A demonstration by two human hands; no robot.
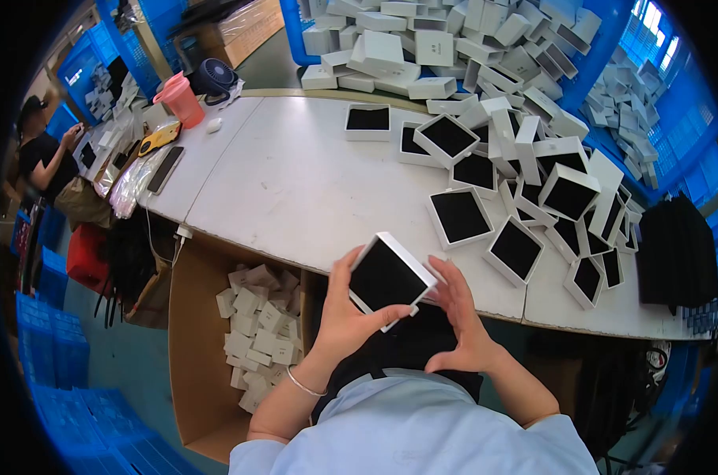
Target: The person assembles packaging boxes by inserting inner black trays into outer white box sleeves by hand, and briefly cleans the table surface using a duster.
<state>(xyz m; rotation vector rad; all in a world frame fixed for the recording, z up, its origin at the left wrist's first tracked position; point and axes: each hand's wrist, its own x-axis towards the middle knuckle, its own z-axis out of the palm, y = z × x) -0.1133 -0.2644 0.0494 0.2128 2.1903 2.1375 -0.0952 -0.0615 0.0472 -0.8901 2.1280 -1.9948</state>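
Note:
My left hand (344, 313) grips a small white box (389, 279) with a black lining, its open side facing up, just over the table's front edge. Close to the box's right side is my right hand (460, 317), fingers spread and thumb apart; whether its fingertips touch the box I cannot tell. On the table to the right lie several more white boxes with black linings, the nearest being one box (514, 250) and another box (459, 218) behind it. Part of the held box's lower edge is hidden by my left thumb.
A cardboard carton (193, 348) with many small white boxes (264, 324) stands below the table on my left. Blue crates full of white boxes (432, 49) are behind the table (295, 174). At left are a pink cup (182, 101), a phone (166, 170) and another person (50, 158).

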